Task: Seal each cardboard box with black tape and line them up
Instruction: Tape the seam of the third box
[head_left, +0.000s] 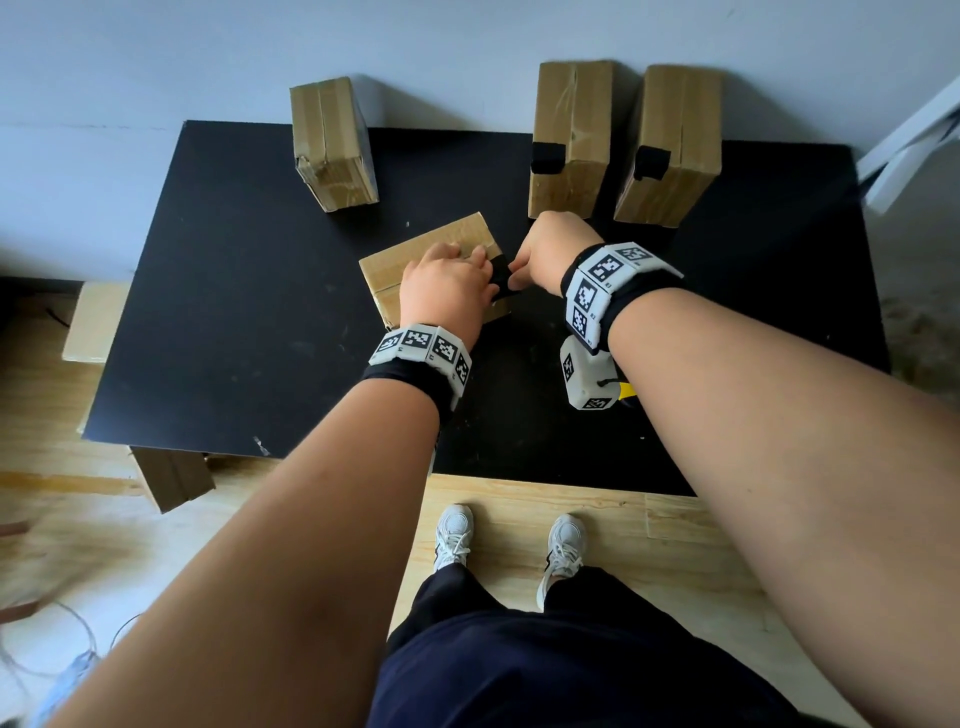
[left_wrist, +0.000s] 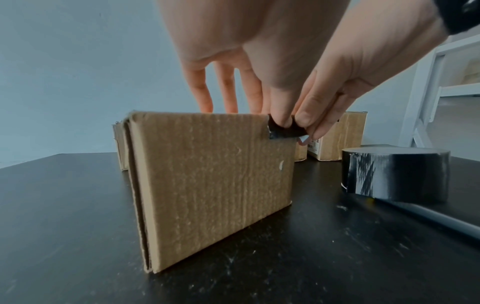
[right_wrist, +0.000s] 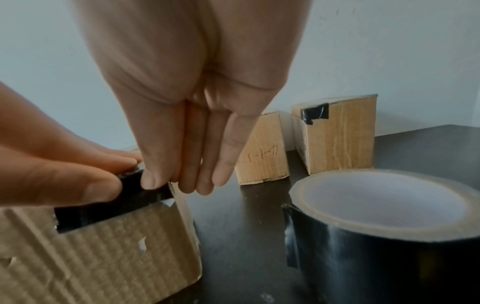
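Note:
A flat cardboard box (head_left: 415, 249) stands on edge mid-table on the black tabletop (head_left: 234, 312). A short piece of black tape (head_left: 501, 278) folds over its top right corner. My left hand (head_left: 447, 286) lies over the box top with the fingers fairly straight, and its thumb (right_wrist: 103, 185) presses the tape (right_wrist: 103, 209) against the side. My right hand (head_left: 545, 254) pinches the tape's free end (left_wrist: 283, 130) at the corner. The black tape roll (left_wrist: 394, 174) sits just right of the box (left_wrist: 207, 185); my right wrist hides it in the head view.
At the table's back edge stand three boxes: an untaped one (head_left: 332, 140) on the left and two with black tape patches (head_left: 571, 135), (head_left: 672, 140) on the right. A white chair frame (head_left: 904, 150) is beyond the right edge. Another cardboard box (head_left: 171, 478) sits under the front left corner.

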